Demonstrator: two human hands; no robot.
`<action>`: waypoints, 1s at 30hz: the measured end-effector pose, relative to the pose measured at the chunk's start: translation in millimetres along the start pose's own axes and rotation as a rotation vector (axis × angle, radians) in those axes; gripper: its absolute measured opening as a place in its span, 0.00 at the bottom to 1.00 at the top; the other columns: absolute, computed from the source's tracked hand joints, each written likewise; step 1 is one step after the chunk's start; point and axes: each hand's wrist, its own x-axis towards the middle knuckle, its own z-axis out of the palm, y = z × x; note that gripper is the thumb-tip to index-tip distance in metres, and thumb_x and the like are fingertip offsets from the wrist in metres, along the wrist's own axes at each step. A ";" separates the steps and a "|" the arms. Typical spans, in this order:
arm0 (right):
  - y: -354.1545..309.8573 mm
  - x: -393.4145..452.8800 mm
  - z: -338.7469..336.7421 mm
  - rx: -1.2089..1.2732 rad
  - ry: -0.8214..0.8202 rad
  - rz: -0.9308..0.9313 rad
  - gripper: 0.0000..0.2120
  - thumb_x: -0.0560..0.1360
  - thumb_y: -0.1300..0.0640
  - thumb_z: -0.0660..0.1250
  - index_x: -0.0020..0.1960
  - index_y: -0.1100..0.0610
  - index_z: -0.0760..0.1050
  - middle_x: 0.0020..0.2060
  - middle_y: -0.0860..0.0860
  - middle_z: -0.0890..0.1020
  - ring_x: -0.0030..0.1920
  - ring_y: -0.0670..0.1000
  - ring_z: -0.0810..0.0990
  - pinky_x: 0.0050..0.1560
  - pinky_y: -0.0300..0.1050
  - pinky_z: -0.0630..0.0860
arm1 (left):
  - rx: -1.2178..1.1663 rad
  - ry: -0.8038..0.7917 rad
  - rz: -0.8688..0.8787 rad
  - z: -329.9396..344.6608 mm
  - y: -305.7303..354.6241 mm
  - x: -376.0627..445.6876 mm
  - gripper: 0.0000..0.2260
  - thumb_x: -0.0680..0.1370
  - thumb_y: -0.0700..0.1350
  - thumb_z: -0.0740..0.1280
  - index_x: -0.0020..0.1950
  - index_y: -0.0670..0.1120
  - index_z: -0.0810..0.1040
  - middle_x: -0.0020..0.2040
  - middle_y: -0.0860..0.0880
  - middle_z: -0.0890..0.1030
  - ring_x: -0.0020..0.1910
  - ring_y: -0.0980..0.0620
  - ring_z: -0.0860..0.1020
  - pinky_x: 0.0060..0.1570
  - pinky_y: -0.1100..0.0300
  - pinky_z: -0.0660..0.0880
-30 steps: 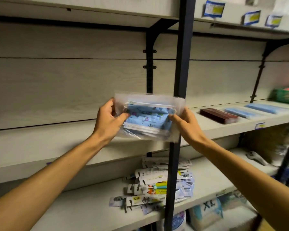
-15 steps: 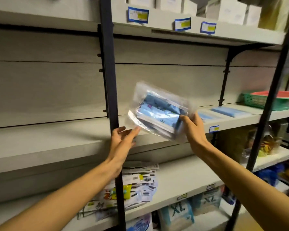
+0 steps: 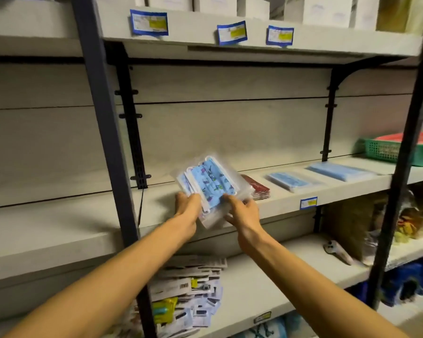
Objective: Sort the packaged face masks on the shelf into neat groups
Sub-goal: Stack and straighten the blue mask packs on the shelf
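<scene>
A clear plastic pack of blue patterned face masks (image 3: 210, 184) is held tilted over the front of the middle shelf (image 3: 340, 193). My left hand (image 3: 187, 206) grips its lower left edge and my right hand (image 3: 242, 211) holds its lower right corner. Just right of the pack lies a dark red mask pack (image 3: 258, 189), partly hidden behind it. Two plain blue mask packs lie further right on the same shelf, one (image 3: 288, 181) near and one (image 3: 340, 170) beyond it.
A dark metal upright (image 3: 103, 132) stands left of my hands, another (image 3: 401, 167) at the right. A green basket (image 3: 396, 150) sits at the shelf's far right. The lower shelf holds a heap of small packets (image 3: 193, 289). White boxes (image 3: 230, 3) line the top shelf.
The view has swung right. The patterned pack has dropped lower toward the shelf beside the red pack, and my left hand has taken hold of it again.
</scene>
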 end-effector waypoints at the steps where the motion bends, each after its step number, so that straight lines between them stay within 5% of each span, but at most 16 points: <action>1: -3.5 8.2 -0.8 -0.023 -0.015 0.003 0.19 0.75 0.53 0.74 0.60 0.62 0.75 0.57 0.63 0.82 0.52 0.56 0.84 0.57 0.59 0.82 | 0.029 -0.014 -0.009 -4.5 4.2 12.7 0.16 0.79 0.33 0.58 0.66 0.38 0.75 0.57 0.39 0.82 0.53 0.41 0.82 0.57 0.46 0.81; 5: -29.1 42.4 2.8 -0.063 -0.151 0.111 0.19 0.73 0.46 0.75 0.58 0.56 0.77 0.61 0.56 0.77 0.52 0.60 0.84 0.44 0.50 0.84 | 0.221 -0.019 -0.004 -27.2 21.4 65.1 0.15 0.78 0.32 0.59 0.63 0.37 0.77 0.52 0.40 0.82 0.49 0.42 0.83 0.53 0.50 0.81; 9: -39.8 69.2 15.2 -0.329 -0.344 0.191 0.13 0.78 0.61 0.69 0.60 0.62 0.75 0.61 0.61 0.73 0.54 0.65 0.81 0.51 0.59 0.83 | 0.378 -0.037 -0.041 -44.3 27.2 94.8 0.12 0.77 0.33 0.62 0.60 0.34 0.77 0.51 0.36 0.81 0.54 0.39 0.80 0.56 0.50 0.78; 12: -44.5 76.6 24.9 -0.563 -0.355 0.235 0.14 0.78 0.64 0.67 0.61 0.66 0.71 0.51 0.63 0.76 0.44 0.64 0.81 0.50 0.60 0.84 | 0.405 -0.086 -0.111 -46.5 24.6 101.8 0.08 0.79 0.33 0.59 0.54 0.38 0.76 0.53 0.36 0.81 0.52 0.39 0.81 0.58 0.46 0.77; 15: -49.9 85.6 29.2 -0.801 -0.370 0.232 0.17 0.79 0.60 0.67 0.65 0.65 0.71 0.54 0.66 0.81 0.44 0.62 0.81 0.49 0.53 0.81 | 0.488 -0.091 -0.131 -42.7 20.7 105.1 0.06 0.80 0.36 0.60 0.54 0.42 0.75 0.48 0.40 0.81 0.46 0.42 0.82 0.51 0.49 0.80; 20: -46.4 99.4 28.7 -0.937 -0.389 0.232 0.14 0.79 0.55 0.67 0.59 0.64 0.72 0.41 0.60 0.77 0.36 0.59 0.78 0.37 0.45 0.74 | 0.607 -0.049 -0.120 -42.2 17.6 107.3 0.07 0.81 0.43 0.63 0.57 0.42 0.76 0.43 0.44 0.81 0.38 0.46 0.80 0.30 0.61 0.78; 23: -46.2 111.2 31.8 -1.108 -0.444 0.179 0.12 0.80 0.52 0.65 0.54 0.61 0.72 0.39 0.58 0.77 0.22 0.52 0.76 0.21 0.32 0.67 | 0.567 -0.075 -0.159 -42.2 18.8 108.0 0.13 0.81 0.47 0.64 0.61 0.41 0.77 0.52 0.39 0.84 0.46 0.40 0.84 0.47 0.49 0.81; 26: -47.7 118.3 33.9 -1.166 -0.500 0.159 0.14 0.80 0.49 0.64 0.52 0.62 0.73 0.42 0.57 0.81 0.21 0.50 0.79 0.18 0.32 0.68 | 0.580 -0.047 -0.152 -45.4 24.2 103.8 0.15 0.81 0.51 0.65 0.60 0.42 0.78 0.52 0.39 0.86 0.52 0.39 0.85 0.54 0.43 0.81; 30: -41.9 125.2 28.4 -1.174 -0.536 0.070 0.17 0.79 0.48 0.66 0.43 0.62 0.75 0.39 0.58 0.84 0.28 0.53 0.84 0.22 0.37 0.74 | 0.702 0.025 -0.070 -51.3 25.7 99.4 0.17 0.80 0.59 0.65 0.46 0.46 0.79 0.27 0.52 0.83 0.26 0.55 0.83 0.26 0.64 0.78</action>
